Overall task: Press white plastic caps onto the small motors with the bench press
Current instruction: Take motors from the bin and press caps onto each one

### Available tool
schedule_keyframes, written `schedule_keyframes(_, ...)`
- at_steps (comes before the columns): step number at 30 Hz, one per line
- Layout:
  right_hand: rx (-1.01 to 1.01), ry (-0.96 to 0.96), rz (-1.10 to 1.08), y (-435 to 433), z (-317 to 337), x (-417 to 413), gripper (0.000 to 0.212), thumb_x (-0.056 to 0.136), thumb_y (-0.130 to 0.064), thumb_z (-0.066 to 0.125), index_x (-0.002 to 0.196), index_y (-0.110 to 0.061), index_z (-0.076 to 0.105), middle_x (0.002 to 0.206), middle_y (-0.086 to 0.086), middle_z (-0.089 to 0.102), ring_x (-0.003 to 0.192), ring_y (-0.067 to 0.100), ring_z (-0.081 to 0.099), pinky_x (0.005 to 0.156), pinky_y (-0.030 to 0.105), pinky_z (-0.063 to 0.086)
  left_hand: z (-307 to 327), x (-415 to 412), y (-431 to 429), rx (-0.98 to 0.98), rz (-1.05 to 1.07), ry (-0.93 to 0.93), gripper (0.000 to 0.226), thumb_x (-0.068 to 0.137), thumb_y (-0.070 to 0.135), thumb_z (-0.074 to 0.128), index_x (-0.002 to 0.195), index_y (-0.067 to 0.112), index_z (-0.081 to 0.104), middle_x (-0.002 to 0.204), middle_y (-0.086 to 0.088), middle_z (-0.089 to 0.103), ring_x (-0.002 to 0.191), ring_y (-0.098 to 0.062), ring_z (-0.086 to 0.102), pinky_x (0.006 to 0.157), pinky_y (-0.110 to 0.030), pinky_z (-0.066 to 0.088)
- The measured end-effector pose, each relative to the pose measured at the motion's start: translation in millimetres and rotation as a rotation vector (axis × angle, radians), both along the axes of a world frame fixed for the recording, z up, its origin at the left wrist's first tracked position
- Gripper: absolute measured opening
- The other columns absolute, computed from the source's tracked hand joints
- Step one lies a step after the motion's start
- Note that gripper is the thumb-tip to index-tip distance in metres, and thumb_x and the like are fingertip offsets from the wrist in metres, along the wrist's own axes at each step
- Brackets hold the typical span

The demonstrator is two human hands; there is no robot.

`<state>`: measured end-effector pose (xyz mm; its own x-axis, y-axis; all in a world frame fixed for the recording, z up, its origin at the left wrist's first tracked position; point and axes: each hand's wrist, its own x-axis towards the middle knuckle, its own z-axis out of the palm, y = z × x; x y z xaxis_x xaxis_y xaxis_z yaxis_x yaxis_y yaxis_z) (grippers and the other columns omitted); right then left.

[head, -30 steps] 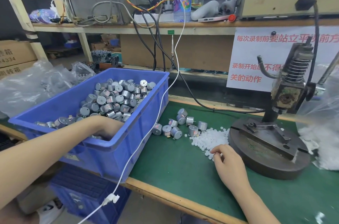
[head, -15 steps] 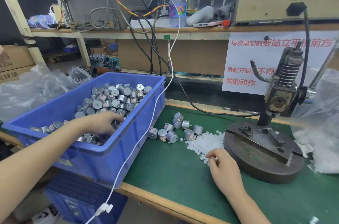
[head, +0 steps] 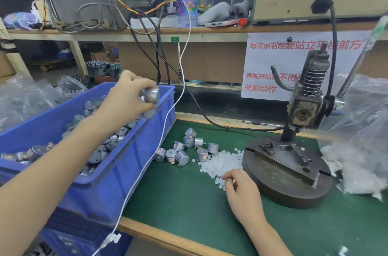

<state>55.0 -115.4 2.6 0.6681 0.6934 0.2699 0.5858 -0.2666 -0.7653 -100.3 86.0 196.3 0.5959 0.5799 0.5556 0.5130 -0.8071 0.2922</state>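
My left hand (head: 126, 98) is raised above the blue bin (head: 117, 171) and grips a handful of small silver motors (head: 150, 96). The bin holds many more motors. Several loose motors (head: 184, 148) lie on the green mat beside a pile of white plastic caps (head: 220, 161). My right hand (head: 239, 188) rests at the near edge of that pile, fingers curled and pinching among the caps. The bench press (head: 302, 109) stands at the right on its round iron base (head: 279, 184), nothing under its ram.
A white cable (head: 168, 121) hangs across the bin's right wall and over the table edge. Clear plastic bags (head: 361, 130) with white caps lie right of the press. A shelf with bottles, wires and a beige box runs behind. Another blue crate sits under the table.
My left hand has come up out of the bin with motors in its grip and moved right toward the bin's far corner. My right hand stays at the cap pile.
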Motion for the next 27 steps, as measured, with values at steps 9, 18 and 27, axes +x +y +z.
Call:
schedule_keyframes(9, 0.013, 0.023, -0.004, -1.9, -0.4, 0.8, 0.032, 0.088, -0.004, 0.047, 0.076, -0.033, 0.049, 0.085, -0.013, 0.053, 0.07, 0.001, 0.05, 0.065, 0.018, 0.036, -61.1, 113.8, -41.3, -0.3, -0.289, 0.097, 0.042, 0.074, 0.015, 0.073, 0.113, 0.019, 0.058, 0.1, -0.001, 0.033, 0.094, -0.021, 0.046, 0.063, -0.022, 0.043)
schedule_keyframes(18, 0.008, -0.045, -0.051, 3.5, -5.8, 4.9, 0.018, 0.089, -0.009, 0.046, 0.089, -0.018, 0.061, 0.087, -0.014, 0.051, 0.066, 0.002, 0.046, 0.067, 0.024, 0.039, -105.8, 182.0, -25.1, -0.548, -0.269, 0.026, 0.04, 0.077, 0.011, 0.072, 0.115, 0.015, 0.057, 0.106, -0.004, 0.031, 0.062, -0.014, 0.049, 0.038, -0.008, 0.042)
schedule_keyframes(27, 0.006, -0.06, -0.071, 5.5, -9.3, 5.3, 0.017, 0.089, -0.011, 0.045, 0.086, -0.023, 0.058, 0.085, -0.015, 0.049, 0.068, 0.004, 0.047, 0.065, 0.023, 0.039, -142.4, 198.1, -15.4, -0.548, -0.352, 0.163, 0.047, 0.078, 0.018, 0.072, 0.123, 0.015, 0.055, 0.114, -0.007, 0.035, 0.083, -0.022, 0.05, 0.075, -0.03, 0.05)
